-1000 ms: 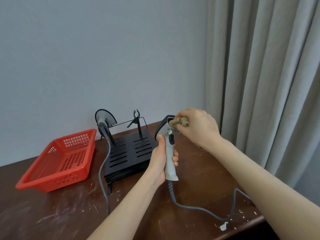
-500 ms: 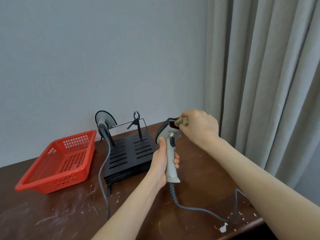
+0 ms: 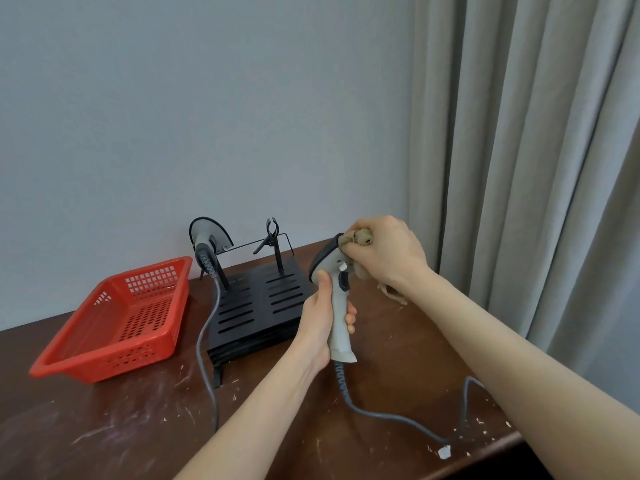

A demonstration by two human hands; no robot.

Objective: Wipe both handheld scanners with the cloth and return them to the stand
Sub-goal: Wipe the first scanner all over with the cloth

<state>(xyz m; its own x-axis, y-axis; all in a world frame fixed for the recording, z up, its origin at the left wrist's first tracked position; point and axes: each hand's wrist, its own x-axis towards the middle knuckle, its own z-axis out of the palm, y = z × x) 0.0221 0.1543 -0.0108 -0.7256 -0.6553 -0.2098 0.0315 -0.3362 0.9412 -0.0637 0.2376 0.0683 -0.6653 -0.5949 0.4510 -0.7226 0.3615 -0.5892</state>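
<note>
Left hand (image 3: 318, 329) around scanner (image 3: 337, 323), seemingly upright

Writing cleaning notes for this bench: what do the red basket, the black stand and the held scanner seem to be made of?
Red basket: likely moulded plastic, slightly glossy, with perforated walls and floor. Black stand: matte black, slotted plate with thin rods; painted metal or plastic, unclear which. Scanner: smooth pale grey hard plastic handle, apparently, with a darker head.

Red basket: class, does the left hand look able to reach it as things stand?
Probably yes: the left hand grips a scanner, but only the low stand and a cable lie before the red basket.
</note>
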